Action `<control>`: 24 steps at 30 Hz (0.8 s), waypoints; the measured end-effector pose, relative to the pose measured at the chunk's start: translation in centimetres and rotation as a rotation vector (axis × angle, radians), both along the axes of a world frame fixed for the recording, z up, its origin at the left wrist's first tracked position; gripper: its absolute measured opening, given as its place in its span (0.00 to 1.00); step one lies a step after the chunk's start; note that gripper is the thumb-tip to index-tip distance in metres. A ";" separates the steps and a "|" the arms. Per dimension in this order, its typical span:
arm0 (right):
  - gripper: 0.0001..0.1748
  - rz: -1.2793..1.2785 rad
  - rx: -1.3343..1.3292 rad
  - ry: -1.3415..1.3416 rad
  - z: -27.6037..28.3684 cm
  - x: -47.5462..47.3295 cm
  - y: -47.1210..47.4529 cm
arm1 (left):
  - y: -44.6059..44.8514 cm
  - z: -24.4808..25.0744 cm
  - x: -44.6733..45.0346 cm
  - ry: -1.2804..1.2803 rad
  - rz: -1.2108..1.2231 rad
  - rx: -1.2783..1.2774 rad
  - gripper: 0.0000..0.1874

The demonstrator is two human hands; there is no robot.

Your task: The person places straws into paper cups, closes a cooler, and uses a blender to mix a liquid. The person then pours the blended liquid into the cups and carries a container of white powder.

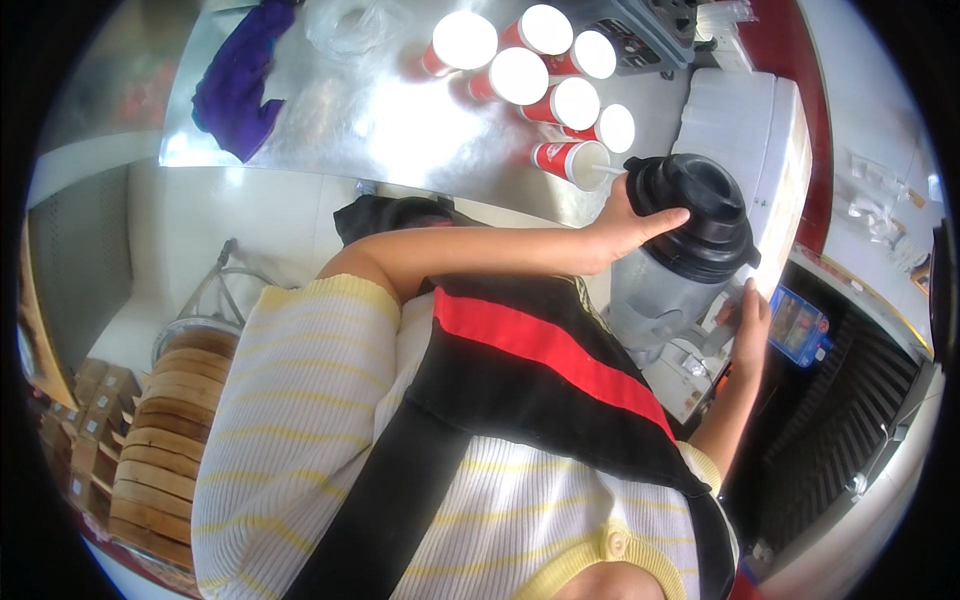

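Note:
A translucent blender jar (651, 304) with a black lid (694, 202) is held up in front of me, leaning towards the cups. My left hand (626, 236) grips the lid, its thumb lying across the side. At the handle (712, 336) is my right hand (750, 322), its fingers partly hidden behind the jar. A red and white paper cup (555, 159) stands just beyond the lid. Between this cup's mouth and the lid runs a thin white streak; whether it is poured liquid or a straw, I cannot tell.
Several more red paper cups (517, 77) with white tops stand on the steel table (322, 135). A purple cloth (240, 90) lies at its left, near a clear plastic bag (349, 26). A grey crate (637, 34) and a white box (739, 142) flank the right. Round wooden boards (172, 435) are stacked lower left.

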State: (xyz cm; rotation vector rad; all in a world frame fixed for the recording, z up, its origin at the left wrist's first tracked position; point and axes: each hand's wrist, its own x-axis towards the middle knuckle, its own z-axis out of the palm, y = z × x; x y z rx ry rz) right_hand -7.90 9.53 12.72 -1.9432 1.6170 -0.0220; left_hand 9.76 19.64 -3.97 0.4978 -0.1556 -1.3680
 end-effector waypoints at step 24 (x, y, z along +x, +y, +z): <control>0.28 -0.081 0.390 -0.950 -10.5 -10.6 7.6 | 6.9 6.0 -1.0 -1.207 0.169 0.070 0.53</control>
